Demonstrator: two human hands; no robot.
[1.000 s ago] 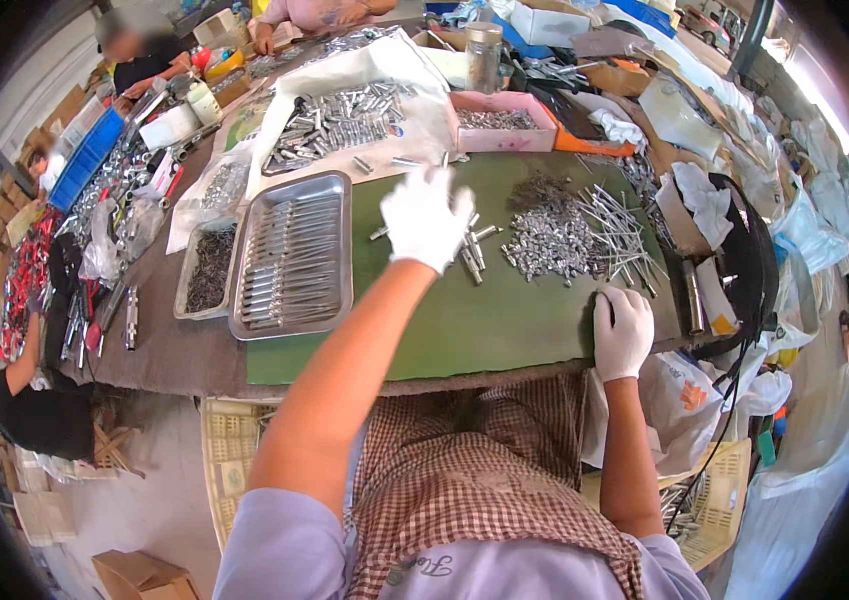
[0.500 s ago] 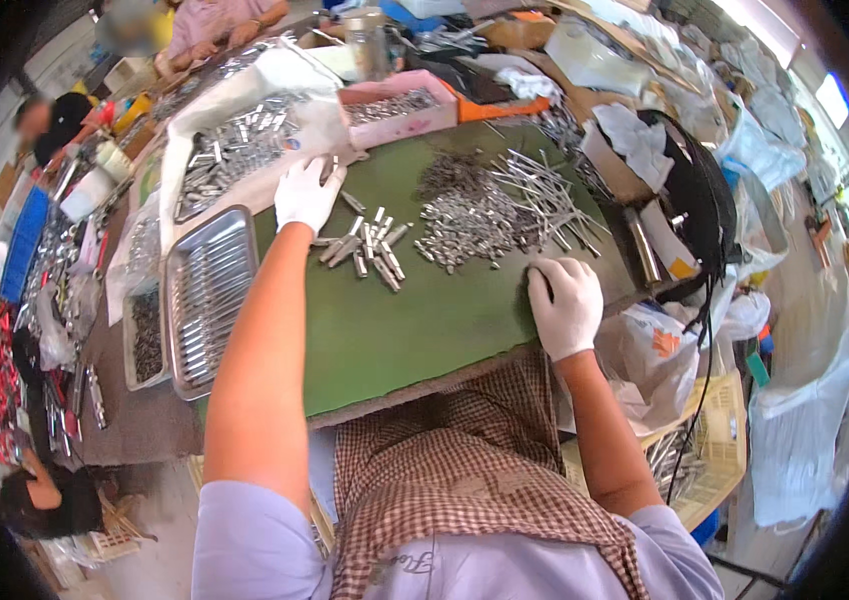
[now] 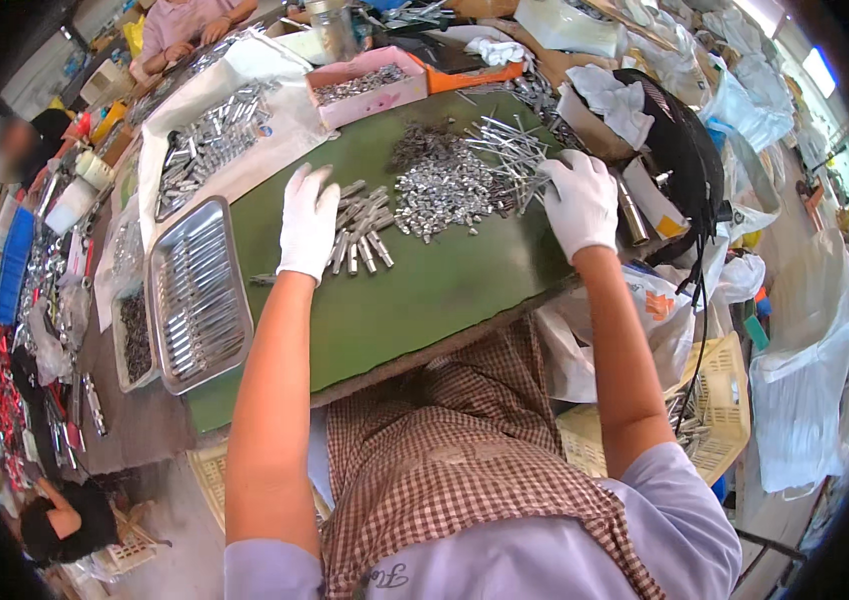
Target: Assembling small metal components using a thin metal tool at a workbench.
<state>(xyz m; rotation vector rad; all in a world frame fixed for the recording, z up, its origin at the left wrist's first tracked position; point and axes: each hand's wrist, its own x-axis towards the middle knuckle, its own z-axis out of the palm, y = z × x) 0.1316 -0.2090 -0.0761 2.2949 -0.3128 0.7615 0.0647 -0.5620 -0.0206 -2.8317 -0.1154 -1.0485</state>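
Observation:
My left hand [image 3: 310, 220], in a white glove, rests over the green work surface [image 3: 415, 310] with its fingers apart, beside a small heap of short metal tubes [image 3: 363, 228]. My right hand [image 3: 582, 208], gloved too, is at the right end of a loose bunch of thin metal rods [image 3: 505, 150]. Its fingers are bent and look apart; whether they touch the rods cannot be made out. Between the hands lie a pile of small shiny metal fittings [image 3: 445, 195] and, behind it, a mound of dark fine parts [image 3: 432, 145].
To the left stand a steel tray [image 3: 157, 290] with rows of slim metal pieces and a white-lined box [image 3: 157, 150] of metal parts. A pink box [image 3: 370, 108] sits at the back. Plastic bags [image 3: 645, 310] hang at right. Another person [image 3: 195, 30] sits across the table.
My left hand has come back from the white-lined box to the tube heap, which now sits closer together. My right hand has moved forward from the near edge to the rods.

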